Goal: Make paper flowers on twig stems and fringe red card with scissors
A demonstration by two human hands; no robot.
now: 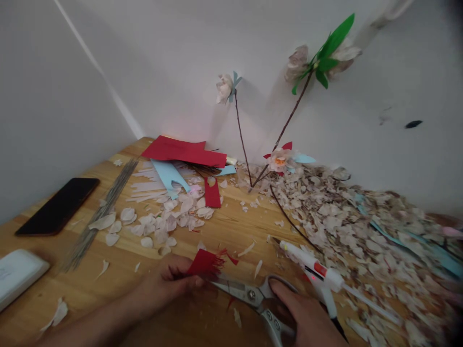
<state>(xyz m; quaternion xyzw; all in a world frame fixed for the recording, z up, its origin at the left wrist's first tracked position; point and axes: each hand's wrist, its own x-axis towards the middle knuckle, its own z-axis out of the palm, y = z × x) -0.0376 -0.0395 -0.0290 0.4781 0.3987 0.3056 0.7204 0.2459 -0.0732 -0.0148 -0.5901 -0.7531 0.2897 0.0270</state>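
Near the front of the wooden table, my left hand [177, 277] pinches a small piece of red paper [203, 261] between thumb and fingers. Its right edge is cut into a thin fringe. My right hand [306, 313] is closed around the handles of metal scissors [253, 295]. Their blades point left and reach the lower edge of the red paper, with the handles spread apart. Beside the scissors on the right lies a white glue gun [314, 265] with a small red light and a clear glue stick out of its back.
Dried petals [336, 217] heap along the right. Paler petals [162, 224] lie mid-table by cut red paper [212, 193]. Red sheets [184, 152], thin wires [104, 212], a phone [58, 206] and a white box [20, 274] lie left. Flower stems [289, 118] lean on the wall.
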